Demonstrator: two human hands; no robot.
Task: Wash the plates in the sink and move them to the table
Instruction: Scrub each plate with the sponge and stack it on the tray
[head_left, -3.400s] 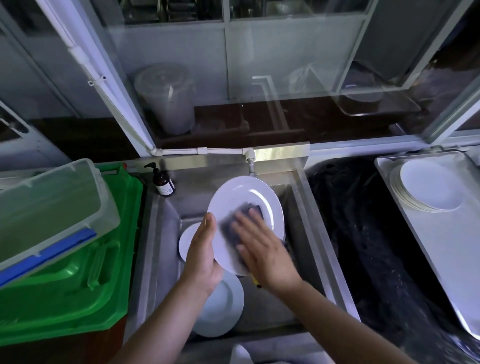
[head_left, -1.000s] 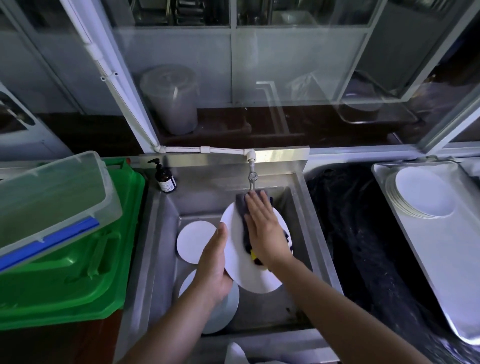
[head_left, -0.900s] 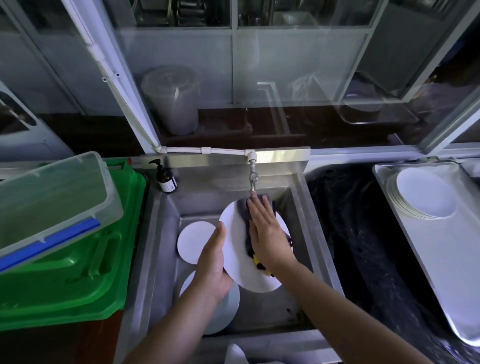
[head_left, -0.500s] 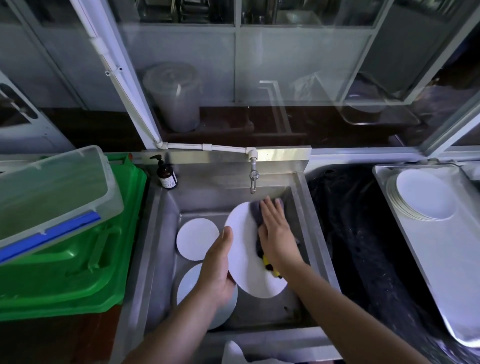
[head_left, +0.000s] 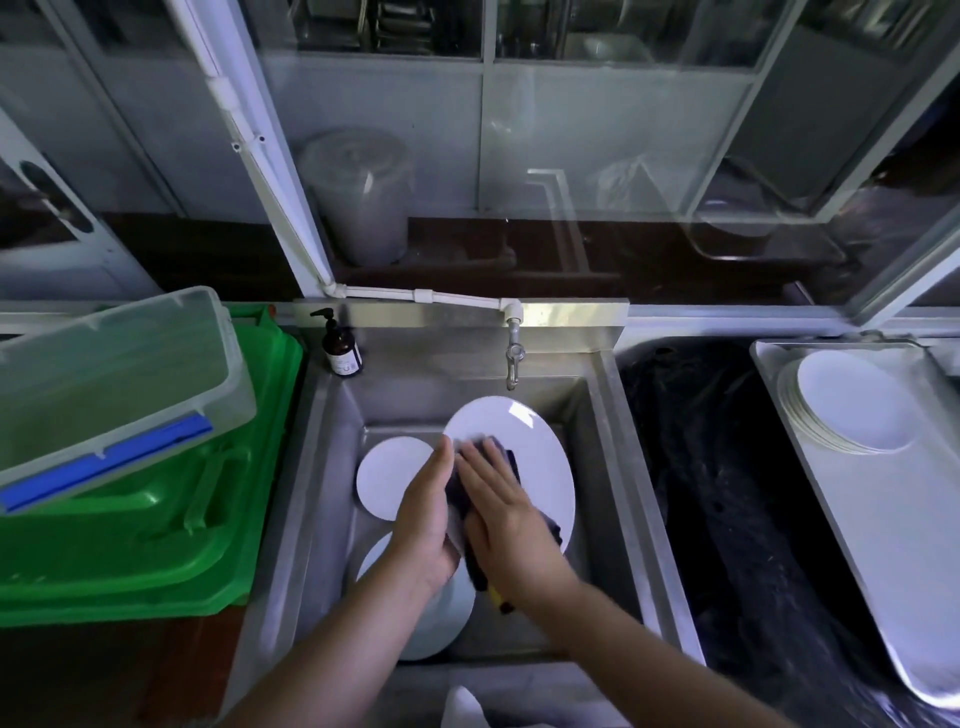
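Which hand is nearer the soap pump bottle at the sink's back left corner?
Left. The left hand grips the tilted plate's left edge, on the side toward the soap pump bottle. The right hand presses a dark sponge on the plate, farther right.

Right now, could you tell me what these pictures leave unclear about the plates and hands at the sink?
- Head view: the left hand hides the held plate's near left rim, so its grip there is unseen.
- The right hand covers most of the dark sponge.
- The lower plate in the sink is partly hidden by the left forearm.
- Plates in the tray stack: rims too fine to count.
- Whether the tap is running: no stream discernible.
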